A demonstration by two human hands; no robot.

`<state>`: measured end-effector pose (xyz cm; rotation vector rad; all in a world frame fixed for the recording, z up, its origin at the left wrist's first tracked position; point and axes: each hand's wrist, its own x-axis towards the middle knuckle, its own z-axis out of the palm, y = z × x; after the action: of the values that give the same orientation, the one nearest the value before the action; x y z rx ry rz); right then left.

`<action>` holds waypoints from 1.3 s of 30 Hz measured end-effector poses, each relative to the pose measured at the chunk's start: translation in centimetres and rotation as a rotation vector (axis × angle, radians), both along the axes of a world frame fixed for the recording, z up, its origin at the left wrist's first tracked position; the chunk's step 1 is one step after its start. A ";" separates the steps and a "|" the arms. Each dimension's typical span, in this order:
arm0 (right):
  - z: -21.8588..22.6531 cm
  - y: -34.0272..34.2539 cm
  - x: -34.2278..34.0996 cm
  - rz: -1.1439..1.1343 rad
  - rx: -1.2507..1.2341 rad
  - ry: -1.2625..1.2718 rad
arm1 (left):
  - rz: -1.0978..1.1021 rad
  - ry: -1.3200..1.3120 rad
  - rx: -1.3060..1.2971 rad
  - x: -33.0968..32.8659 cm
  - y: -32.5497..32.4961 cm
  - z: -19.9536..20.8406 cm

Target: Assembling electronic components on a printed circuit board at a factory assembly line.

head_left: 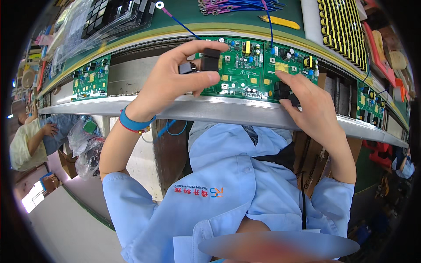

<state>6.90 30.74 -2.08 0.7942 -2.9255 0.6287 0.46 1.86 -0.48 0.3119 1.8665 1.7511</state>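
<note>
Left hand (173,74): thumb and fingers pinch a black block (211,60) above the left circuit board (241,65); right hand (313,103): thumb and forefinger pinch a black component (284,91) at the right circuit board (272,72), directly beneath; a metal rail (232,106) passes under both wrists; uneven finger pressure could tilt the component.

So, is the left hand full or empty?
Full: the left hand has a black block between thumb and index finger, and a second dark part shows nearer the palm.
</note>
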 end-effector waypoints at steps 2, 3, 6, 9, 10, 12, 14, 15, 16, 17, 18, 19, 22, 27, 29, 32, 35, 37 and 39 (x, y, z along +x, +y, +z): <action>-0.2 0.1 0.0 0.020 -0.011 0.016 | -0.118 0.420 -0.206 0.1 0.6 -0.7; -0.4 0.1 0.1 0.037 0.049 0.034 | -0.121 0.450 -0.189 0.2 0.9 -1.1; -0.1 0.4 -0.1 0.041 0.082 -0.005 | -0.149 0.649 -0.373 0.1 2.1 -1.8; 0.7 0.8 -0.8 0.024 -0.112 -0.061 | -0.218 0.836 -0.455 0.4 2.6 -2.0; 1.0 1.1 -1.0 0.010 -0.276 -0.068 | -0.247 0.909 -0.475 0.6 2.7 -2.0; 1.5 2.0 -1.1 -0.002 -0.376 -0.134 | -0.245 0.919 -0.502 1.0 3.1 -1.9; 0.9 3.0 -0.8 -0.078 -0.602 -0.314 | -0.313 0.969 -0.584 1.1 3.3 -1.7; 0.4 3.3 -0.7 -0.067 -0.679 -0.372 | -0.314 0.969 -0.587 1.1 3.6 -1.6; 0.3 3.4 -0.6 -0.066 -0.683 -0.372 | -0.343 0.969 -0.624 1.1 3.8 -1.5; 0.3 3.6 -0.3 -0.080 -0.713 -0.474 | -0.372 0.967 -0.660 1.0 4.0 -1.4; 0.2 3.7 -0.1 -0.095 -0.742 -0.576 | -0.375 0.966 -0.663 1.0 4.2 -1.3; 0.0 4.0 -0.1 -0.096 -0.782 -0.610 | -0.415 0.986 -0.698 0.9 4.4 -1.3; -0.2 4.5 -0.2 -0.097 -0.812 -0.618 | -0.506 1.025 -0.798 1.2 4.9 -1.1; -1.3 5.9 0.2 -0.141 -1.013 -0.700 | -0.430 0.910 -0.548 0.0 4.2 0.0; -1.6 6.5 0.8 -0.163 -1.112 -0.708 | -0.291 0.442 -0.295 -0.6 2.9 1.5; -1.3 6.7 1.0 -0.267 -1.004 -0.719 | -0.135 0.076 -0.180 -0.3 0.8 1.6; -0.8 6.1 0.6 -0.136 -0.854 -0.555 | -0.018 -0.015 -0.100 0.0 0.0 0.6; -0.3 6.0 0.5 -0.224 -1.043 -0.786 | 0.079 -0.015 -0.037 -0.1 -0.9 -0.3; -1.0 6.8 0.0 -0.181 -1.193 -0.877 | 0.068 -0.040 -0.068 0.0 -0.9 0.4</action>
<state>6.91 37.53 -3.08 0.0619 -2.2281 2.7671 0.42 0.93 -0.10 0.1884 1.9239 1.7214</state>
